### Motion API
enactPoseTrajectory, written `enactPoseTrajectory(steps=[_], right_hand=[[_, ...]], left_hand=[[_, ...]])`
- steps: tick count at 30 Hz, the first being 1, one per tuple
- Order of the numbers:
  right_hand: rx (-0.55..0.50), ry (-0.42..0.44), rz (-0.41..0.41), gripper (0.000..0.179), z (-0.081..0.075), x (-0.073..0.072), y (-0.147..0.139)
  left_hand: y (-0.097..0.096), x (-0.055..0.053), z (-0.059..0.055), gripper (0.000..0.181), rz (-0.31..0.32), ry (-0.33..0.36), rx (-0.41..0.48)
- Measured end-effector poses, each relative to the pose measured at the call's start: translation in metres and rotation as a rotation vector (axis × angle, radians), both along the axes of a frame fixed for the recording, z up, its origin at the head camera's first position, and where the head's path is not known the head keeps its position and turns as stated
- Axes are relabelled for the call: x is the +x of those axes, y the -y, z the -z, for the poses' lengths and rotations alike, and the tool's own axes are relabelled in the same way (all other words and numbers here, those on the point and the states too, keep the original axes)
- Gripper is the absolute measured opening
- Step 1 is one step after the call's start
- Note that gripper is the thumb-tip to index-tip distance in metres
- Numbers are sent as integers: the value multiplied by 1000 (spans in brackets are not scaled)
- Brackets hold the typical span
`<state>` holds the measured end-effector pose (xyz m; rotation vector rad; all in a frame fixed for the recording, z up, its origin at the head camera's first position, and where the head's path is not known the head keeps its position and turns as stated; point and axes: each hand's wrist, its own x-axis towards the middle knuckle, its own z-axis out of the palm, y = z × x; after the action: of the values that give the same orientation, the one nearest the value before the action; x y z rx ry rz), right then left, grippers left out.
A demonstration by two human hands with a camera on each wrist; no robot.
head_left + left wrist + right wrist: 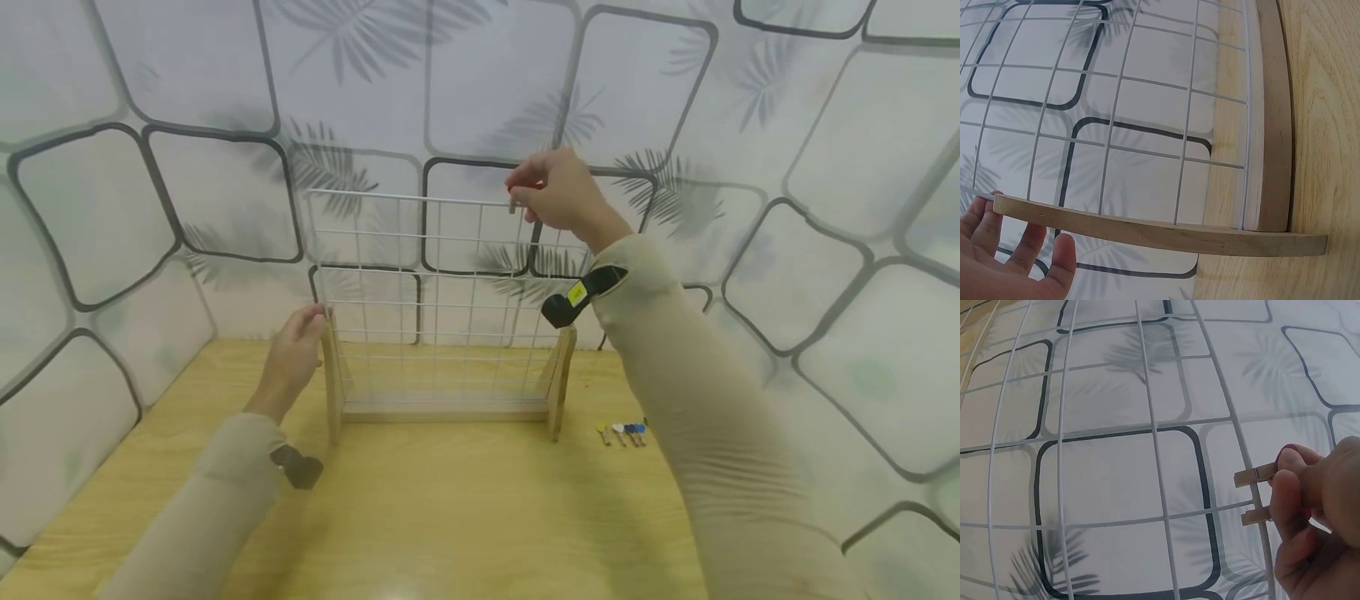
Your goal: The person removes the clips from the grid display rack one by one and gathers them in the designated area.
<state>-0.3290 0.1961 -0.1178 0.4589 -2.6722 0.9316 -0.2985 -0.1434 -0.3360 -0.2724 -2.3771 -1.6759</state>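
Note:
A white wire grid rack [420, 236] with wooden side supports stands on the table. My left hand [295, 354] holds its left edge, fingers around the top of the wooden support [1116, 223]. At the grid's top wire, my right hand [562, 190] pinches a small wooden clothespin [1255, 475] with a red piece at its end. The clothespin's tip overlaps the top wire in the right wrist view. A second clothespin [1255, 516] sits on the same wire beside it, partly hidden behind the fingers of the right hand.
Several small clothespins [621, 435] with yellow, white and blue ends lie on the wooden table [450, 508], right of the rack. A wooden base bar [446, 412] joins the side supports. Behind the rack hangs a patterned cloth [480, 100].

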Motion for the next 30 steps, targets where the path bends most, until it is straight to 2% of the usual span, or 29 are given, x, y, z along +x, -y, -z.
enactPoseTrajectory(steps=[5, 12, 15, 20, 26, 28, 30], right_hand=[[-37, -90, 49, 16, 6, 0, 4], [-200, -63, 14, 31, 11, 1, 3], [-240, -63, 0, 25, 13, 2, 1], [-286, -118, -22, 14, 14, 2, 1], [-390, -48, -92, 24, 8, 10, 4], [-391, -29, -115, 25, 9, 14, 1], [-346, -19, -126, 25, 13, 19, -6]], left_hand=[[-1, 0, 0, 59, -3, -5, -12], [-1, 0, 0, 60, 1, 0, -8], [-2, 0, 0, 60, 3, 1, -2], [-3, -1, 1, 60, 11, 5, 1], [-2, -1, 2, 60, 1, -5, -6], [-2, 1, 1, 60, 1, -6, -7], [-2, 1, 1, 60, 5, -1, -1]])
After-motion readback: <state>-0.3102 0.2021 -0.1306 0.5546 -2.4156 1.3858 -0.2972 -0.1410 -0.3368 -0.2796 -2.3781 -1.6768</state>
